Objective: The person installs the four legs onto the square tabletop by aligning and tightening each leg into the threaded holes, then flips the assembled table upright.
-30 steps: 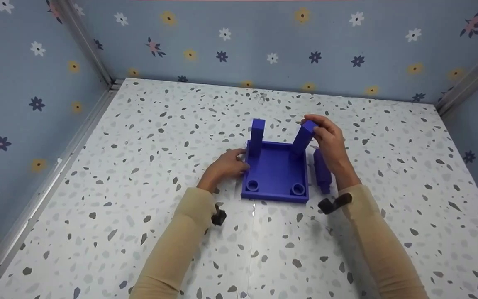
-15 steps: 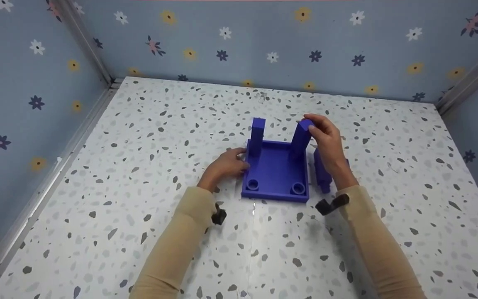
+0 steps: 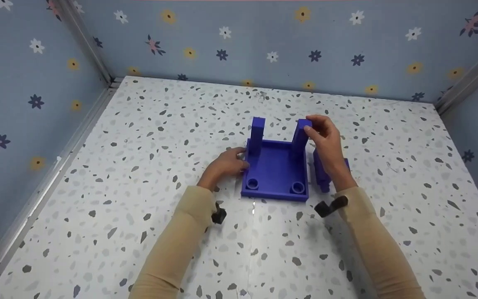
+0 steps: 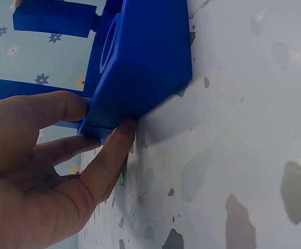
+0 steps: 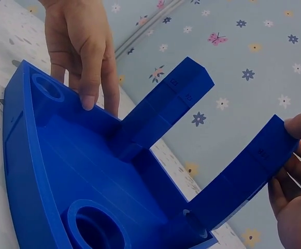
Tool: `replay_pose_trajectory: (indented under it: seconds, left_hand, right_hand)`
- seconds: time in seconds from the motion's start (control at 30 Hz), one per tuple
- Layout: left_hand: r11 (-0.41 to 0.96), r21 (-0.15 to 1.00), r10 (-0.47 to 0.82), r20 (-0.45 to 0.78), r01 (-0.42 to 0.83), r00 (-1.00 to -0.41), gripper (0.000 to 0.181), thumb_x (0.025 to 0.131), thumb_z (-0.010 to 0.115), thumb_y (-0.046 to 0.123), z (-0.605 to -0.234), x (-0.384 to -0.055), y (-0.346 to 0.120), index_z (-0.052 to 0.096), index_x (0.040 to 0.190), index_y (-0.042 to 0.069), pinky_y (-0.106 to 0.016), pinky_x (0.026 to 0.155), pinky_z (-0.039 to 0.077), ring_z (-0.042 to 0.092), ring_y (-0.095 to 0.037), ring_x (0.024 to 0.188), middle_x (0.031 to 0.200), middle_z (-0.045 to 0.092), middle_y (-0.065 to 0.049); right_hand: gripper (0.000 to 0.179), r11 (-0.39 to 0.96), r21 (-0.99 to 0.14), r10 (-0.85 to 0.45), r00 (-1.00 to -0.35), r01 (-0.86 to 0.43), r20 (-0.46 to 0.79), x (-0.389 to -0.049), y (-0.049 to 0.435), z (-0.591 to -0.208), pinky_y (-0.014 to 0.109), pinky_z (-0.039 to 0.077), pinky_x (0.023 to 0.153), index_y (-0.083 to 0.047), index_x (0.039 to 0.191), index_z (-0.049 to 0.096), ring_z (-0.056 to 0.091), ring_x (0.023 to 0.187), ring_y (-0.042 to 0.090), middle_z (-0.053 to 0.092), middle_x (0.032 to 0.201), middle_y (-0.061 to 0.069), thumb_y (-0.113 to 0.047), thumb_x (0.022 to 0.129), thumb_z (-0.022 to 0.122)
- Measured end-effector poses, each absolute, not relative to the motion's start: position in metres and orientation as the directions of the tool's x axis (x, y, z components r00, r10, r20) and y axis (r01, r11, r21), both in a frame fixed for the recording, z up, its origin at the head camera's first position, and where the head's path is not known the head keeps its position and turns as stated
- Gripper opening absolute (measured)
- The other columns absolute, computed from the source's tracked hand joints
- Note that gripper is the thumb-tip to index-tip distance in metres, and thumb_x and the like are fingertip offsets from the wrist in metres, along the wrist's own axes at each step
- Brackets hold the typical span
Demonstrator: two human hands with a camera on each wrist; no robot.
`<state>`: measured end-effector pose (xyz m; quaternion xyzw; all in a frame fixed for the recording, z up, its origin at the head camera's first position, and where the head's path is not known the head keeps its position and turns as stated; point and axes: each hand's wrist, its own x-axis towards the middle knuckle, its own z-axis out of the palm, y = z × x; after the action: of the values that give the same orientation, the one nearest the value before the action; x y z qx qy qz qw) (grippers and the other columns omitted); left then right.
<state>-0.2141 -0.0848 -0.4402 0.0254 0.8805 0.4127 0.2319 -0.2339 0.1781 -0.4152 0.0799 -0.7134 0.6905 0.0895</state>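
A blue, shallow square tray-like base [image 3: 273,176] lies with its hollow side up. My left hand [image 3: 225,164] pinches its left wall, thumb over the rim and fingers outside [image 4: 111,161]. My right hand [image 3: 329,143] pinches the top of a square blue leg [image 3: 301,139] at the far right corner. In the left wrist view, a narrow neck shows at that leg's [image 4: 54,18] lower end. Another leg [image 3: 257,135] stands upright at the far left corner. Both near corners have open round sockets, the left ring [image 3: 252,189] and the right ring [image 3: 298,192].
Loose blue legs [image 3: 321,176] lie on the speckled table [image 3: 172,249] just right of the base, partly hidden under my right hand and wrist. Flower-patterned panels [image 3: 243,41] enclose the table at the back and sides.
My right hand has shifted slightly left, bringing the far right leg from a rightward tilt to nearly upright. The left hand and base have stayed put.
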Motion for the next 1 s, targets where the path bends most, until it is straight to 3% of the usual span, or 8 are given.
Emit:
replay_pose_trajectory:
  seconds: [0.57,0.77,1.0]
  left_hand:
    - [0.654,0.745,0.245,-0.37,-0.128,-0.896,0.065,0.086,0.057,0.018,-0.439,-0.213,-0.085,0.037,0.147,0.009,-0.043,0.106,0.038,0.05,-0.03,0.121,0.138,0.051,-0.017]
    - [0.662,0.738,0.243,-0.377,-0.131,-0.894,0.066,0.084,0.056,0.017,-0.439,-0.214,-0.085,0.037,0.147,0.01,-0.04,0.105,0.039,0.051,-0.027,0.118,0.136,0.053,-0.015]
    - [0.657,0.739,0.237,-0.391,-0.15,-0.89,0.067,0.085,0.057,0.018,-0.439,-0.214,-0.085,0.035,0.148,0.011,-0.04,0.102,0.041,0.053,-0.028,0.116,0.133,0.054,-0.016]
  right_hand:
    - [0.038,0.118,-0.964,0.082,-0.965,-0.238,0.249,-0.218,0.167,-0.397,0.027,0.047,0.085,0.01,0.117,0.052,0.056,0.098,0.018,0.058,0.106,0.011,-0.005,0.086,0.067]
    - [0.039,0.117,-0.964,0.088,-0.965,-0.237,0.248,-0.223,0.169,-0.407,0.028,0.047,0.086,0.007,0.118,0.052,0.056,0.097,0.016,0.057,0.105,0.005,-0.008,0.086,0.068]
    - [0.027,0.116,-0.964,0.104,-0.962,-0.24,0.252,-0.23,0.174,-0.417,0.026,0.042,0.091,-0.001,0.12,0.054,0.052,0.104,0.014,0.055,0.111,0.002,-0.014,0.096,0.054]
